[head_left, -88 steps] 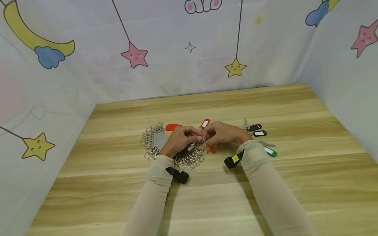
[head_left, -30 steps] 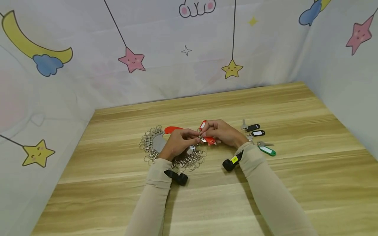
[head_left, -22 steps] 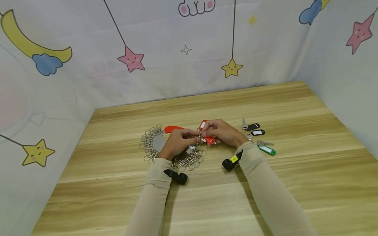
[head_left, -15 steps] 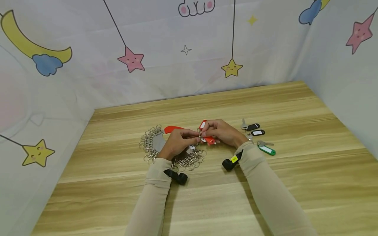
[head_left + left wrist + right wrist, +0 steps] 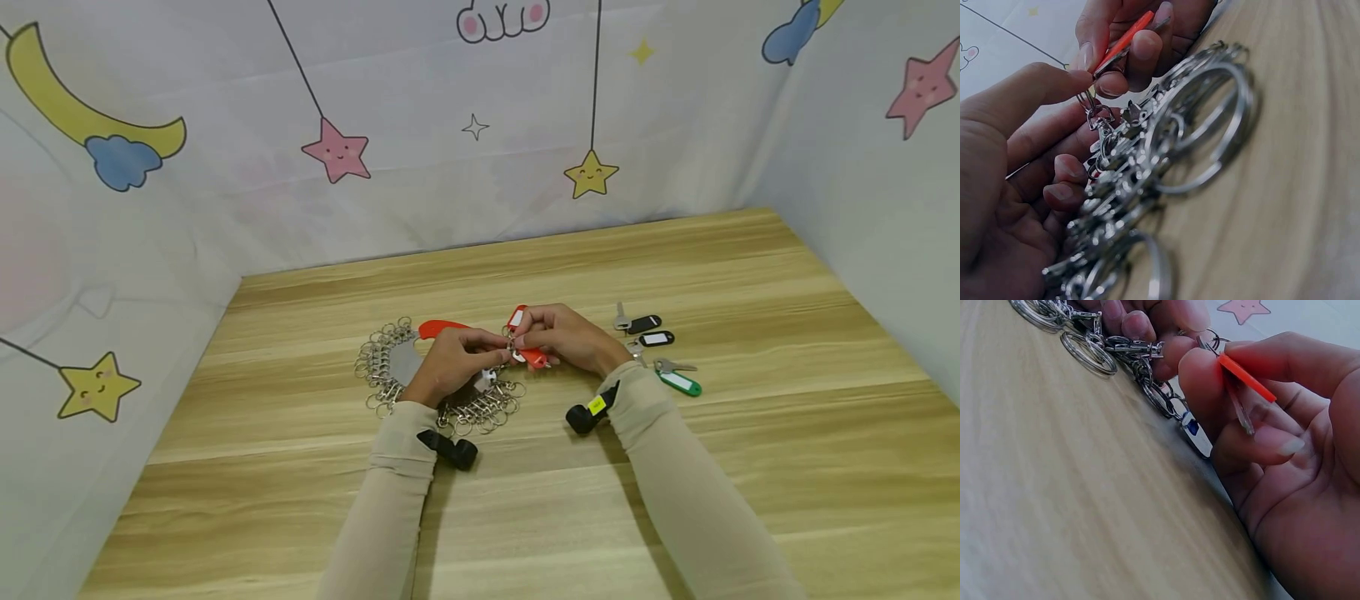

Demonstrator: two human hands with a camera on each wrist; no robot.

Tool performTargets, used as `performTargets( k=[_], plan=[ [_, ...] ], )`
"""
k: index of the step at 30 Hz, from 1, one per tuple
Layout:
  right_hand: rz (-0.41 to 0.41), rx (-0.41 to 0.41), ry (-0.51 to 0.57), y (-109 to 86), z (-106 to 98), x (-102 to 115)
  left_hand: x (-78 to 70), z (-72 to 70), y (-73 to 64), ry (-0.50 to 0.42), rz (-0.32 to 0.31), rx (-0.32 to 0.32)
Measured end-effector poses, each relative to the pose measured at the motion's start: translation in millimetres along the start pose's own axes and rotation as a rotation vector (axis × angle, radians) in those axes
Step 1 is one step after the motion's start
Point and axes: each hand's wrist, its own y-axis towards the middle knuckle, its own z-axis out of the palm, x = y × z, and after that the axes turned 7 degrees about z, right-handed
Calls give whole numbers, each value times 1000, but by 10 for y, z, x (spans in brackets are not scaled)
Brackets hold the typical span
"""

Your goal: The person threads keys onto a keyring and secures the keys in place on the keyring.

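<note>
My left hand pinches a metal split ring on a swivel clasp. Close beside it, my right hand grips a red key tag together with a key; their top ends meet the ring at the fingertips. Whether the tag is threaded on the ring cannot be made out. Beneath the left hand lies a flat grey key holder with a red handle. Clasps and rings fringe its edge, and the left hand hides part of it.
Another red tag with a white label lies just beyond the fingertips. To the right rest keys with a black tag, a second black tag and a green tag. A patterned cloth borders the wooden table.
Since the oldest frame, the red tag in my right hand has swung up closer to the fingers, and that hand has shifted slightly. Over the last second both hands stay almost still.
</note>
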Motion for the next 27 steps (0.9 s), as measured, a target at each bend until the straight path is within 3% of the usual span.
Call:
performTargets(
  k=[10,27],
  plan=[
    [17,-81,-5,31,44,11,9,2,12,-22,9,30],
    [-14,-39,2,8,31,0,-1,-2,4,-1,-6,22]
  ],
)
